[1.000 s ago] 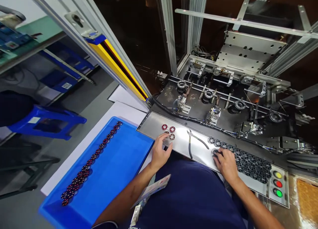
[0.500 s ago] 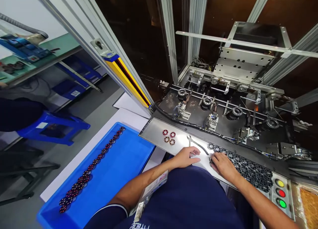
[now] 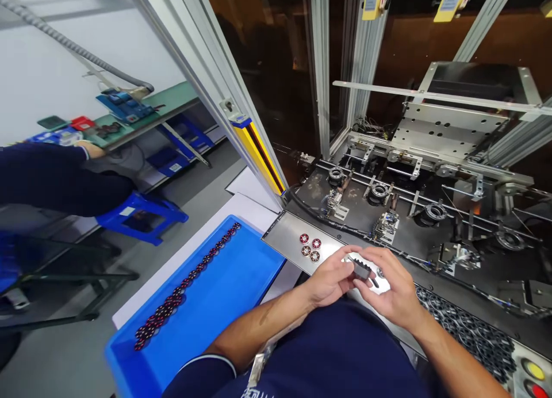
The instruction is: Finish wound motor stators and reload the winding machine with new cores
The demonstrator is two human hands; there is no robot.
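Bright light covers the shallow blue rectangular plastic tray (image 3: 245, 283). Right of the tray, the flat silver metal strip (image 3: 281, 231) gleams. Beyond the tray, the dark brown glossy panel (image 3: 271, 99) is dim. Left of the tray, the navy-clothed seated person (image 3: 56, 176) looks blurred, stretched.

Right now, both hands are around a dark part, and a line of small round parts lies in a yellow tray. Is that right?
Not quite: in the head view, the tray is blue, not yellow. The rest stands: left hand and right hand are around the dark part, and the small round parts lie in a line there.
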